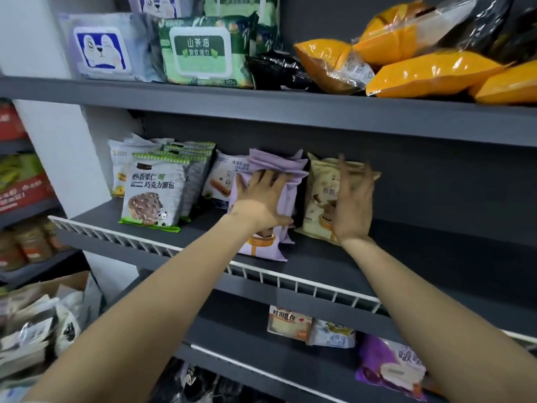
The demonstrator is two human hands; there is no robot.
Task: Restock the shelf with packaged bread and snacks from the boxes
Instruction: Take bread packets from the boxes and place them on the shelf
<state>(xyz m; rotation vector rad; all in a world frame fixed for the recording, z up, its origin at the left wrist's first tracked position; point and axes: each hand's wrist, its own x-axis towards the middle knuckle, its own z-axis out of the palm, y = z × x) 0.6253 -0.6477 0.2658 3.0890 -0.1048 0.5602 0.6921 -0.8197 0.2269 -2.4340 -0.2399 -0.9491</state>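
Upright, purple packs [268, 181] face outward, long axis vertical.

You are facing a dark grey metal shelving unit [290, 112] with flat boards and a dark grey back panel [436, 181]. White wire guard rails [290, 279] run along the front edges of the middle and lower boards. To your left stands a plain white wall post [58, 158], and beyond it a second dark shelf rack [26, 207]. Light falls evenly, slightly dim.

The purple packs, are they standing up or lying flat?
Standing up. The purple packs rest on their bottom edges, leaning back slightly, with the left hand pressed flat against the front one.
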